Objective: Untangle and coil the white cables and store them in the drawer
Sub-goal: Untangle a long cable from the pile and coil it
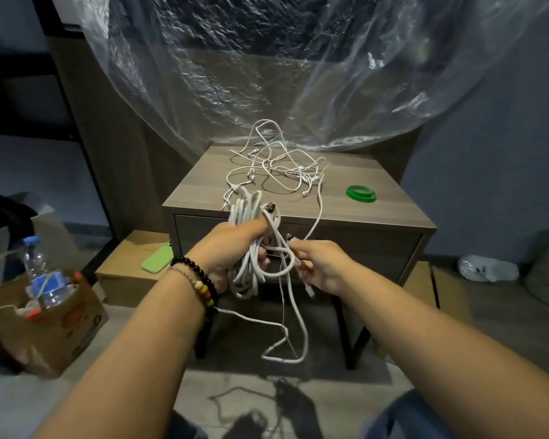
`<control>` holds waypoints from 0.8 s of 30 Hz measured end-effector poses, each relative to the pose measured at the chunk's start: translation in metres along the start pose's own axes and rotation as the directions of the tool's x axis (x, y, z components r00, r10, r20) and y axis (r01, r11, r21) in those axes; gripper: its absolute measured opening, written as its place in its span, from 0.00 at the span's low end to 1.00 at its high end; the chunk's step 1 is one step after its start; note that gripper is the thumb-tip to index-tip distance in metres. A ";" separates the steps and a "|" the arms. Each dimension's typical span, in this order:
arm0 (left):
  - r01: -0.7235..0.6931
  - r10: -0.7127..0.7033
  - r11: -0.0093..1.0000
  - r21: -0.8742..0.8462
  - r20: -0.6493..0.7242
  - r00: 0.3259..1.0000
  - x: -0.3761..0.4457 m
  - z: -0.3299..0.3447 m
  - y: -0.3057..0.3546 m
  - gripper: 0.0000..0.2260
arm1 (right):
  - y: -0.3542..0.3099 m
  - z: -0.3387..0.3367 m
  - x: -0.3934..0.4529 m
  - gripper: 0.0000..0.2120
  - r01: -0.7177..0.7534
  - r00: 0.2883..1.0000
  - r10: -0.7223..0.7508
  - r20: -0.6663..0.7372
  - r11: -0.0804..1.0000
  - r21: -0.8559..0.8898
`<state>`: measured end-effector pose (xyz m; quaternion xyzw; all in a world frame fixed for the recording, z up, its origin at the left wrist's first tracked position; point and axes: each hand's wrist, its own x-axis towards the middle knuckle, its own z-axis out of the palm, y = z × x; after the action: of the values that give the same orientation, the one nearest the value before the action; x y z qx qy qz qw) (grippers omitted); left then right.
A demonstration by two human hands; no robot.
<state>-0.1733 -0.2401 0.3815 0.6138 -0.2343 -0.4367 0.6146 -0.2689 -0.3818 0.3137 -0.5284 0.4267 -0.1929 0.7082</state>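
Note:
My left hand grips a bundle of coiled white cable in front of the nightstand's drawer, which is shut. My right hand pinches a loose strand of the same cable just right of the bundle. A long loop of that cable hangs below both hands toward the floor. A tangle of thinner white cables lies on the nightstand top, and one strand runs from it down to my hands.
Two green rings lie on the nightstand's right side. A plastic sheet hangs behind. A cardboard box with a water bottle stands at left, and a green phone lies on a flat box. Dark cords lie on the floor.

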 end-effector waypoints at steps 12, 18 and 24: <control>0.060 -0.070 0.992 -0.110 -0.089 0.994 0.003 -0.035 -0.001 0.20 | -0.140 0.044 -0.006 0.11 0.409 0.911 -0.411 0.019 0.900 -0.152; 0.089 -0.097 0.990 -0.106 -0.075 0.992 0.012 -0.030 0.003 0.20 | -0.214 0.056 0.024 0.13 0.416 0.907 -0.422 -0.014 0.888 0.197; 0.109 -0.116 0.982 -0.154 -0.037 0.993 0.027 -0.027 0.015 0.20 | -0.244 0.036 0.070 0.08 0.511 0.852 -0.475 -0.222 0.659 0.551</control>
<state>-0.1336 -0.2498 0.3851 0.5873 -0.1513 -0.4732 0.6389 -0.1576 -0.5010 0.5112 -0.3704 0.2059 -0.5157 0.7446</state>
